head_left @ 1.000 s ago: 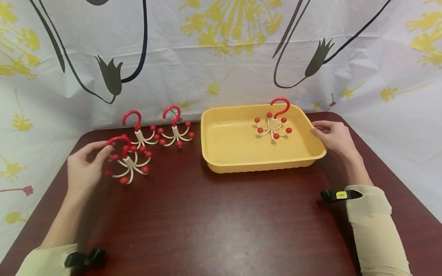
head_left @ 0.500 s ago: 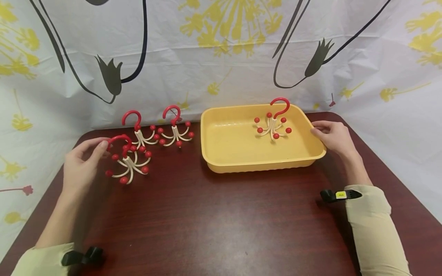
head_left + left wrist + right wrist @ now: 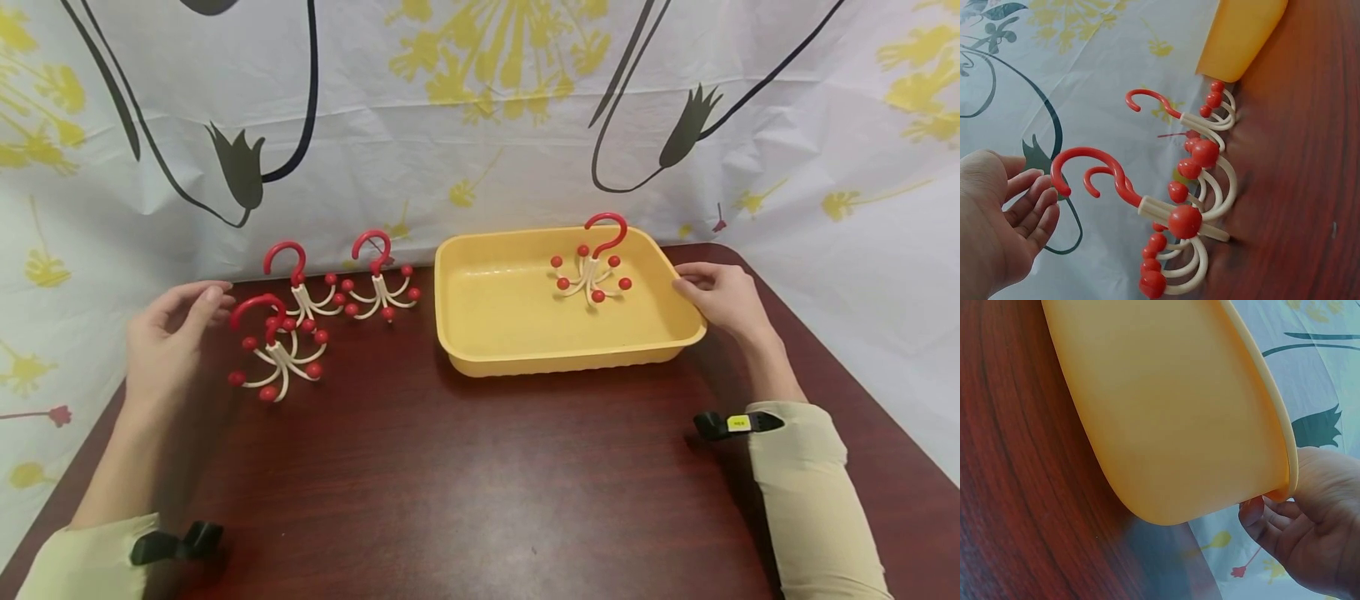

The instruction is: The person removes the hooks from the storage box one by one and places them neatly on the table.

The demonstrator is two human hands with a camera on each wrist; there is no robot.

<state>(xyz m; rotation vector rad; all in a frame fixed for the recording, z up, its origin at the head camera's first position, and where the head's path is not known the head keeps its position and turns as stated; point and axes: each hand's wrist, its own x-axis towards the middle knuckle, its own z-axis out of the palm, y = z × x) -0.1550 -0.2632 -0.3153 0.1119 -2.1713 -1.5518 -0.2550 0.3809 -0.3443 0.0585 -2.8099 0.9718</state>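
Note:
My left hand [image 3: 167, 337] is at the table's left side, fingers loosely bent and holding nothing. Just to its right, apart from the fingertips, stands the nearest hook hanger [image 3: 277, 353], with a red hook and cream arms tipped by red balls. Close behind it is a second hanger [image 3: 302, 302], and a third hanger [image 3: 381, 288] stands farther right. A fourth hanger [image 3: 591, 272] stands inside the yellow tray [image 3: 495, 321]. My right hand [image 3: 731, 307] grips the tray's right end at the rim. In the right wrist view its fingertips [image 3: 1250, 511] touch the end wall.
The dark reddish-brown table [image 3: 480, 483] extends in front of the tray and hangers. Behind its far edge hangs a white sheet [image 3: 345, 158] printed with yellow and dark plants. A black strap [image 3: 176, 546] is at each sleeve cuff.
My left hand has let go of the nearest hanger's red hook and drawn back to the left. That hanger stays upright in place. My right hand and the tray have not visibly moved.

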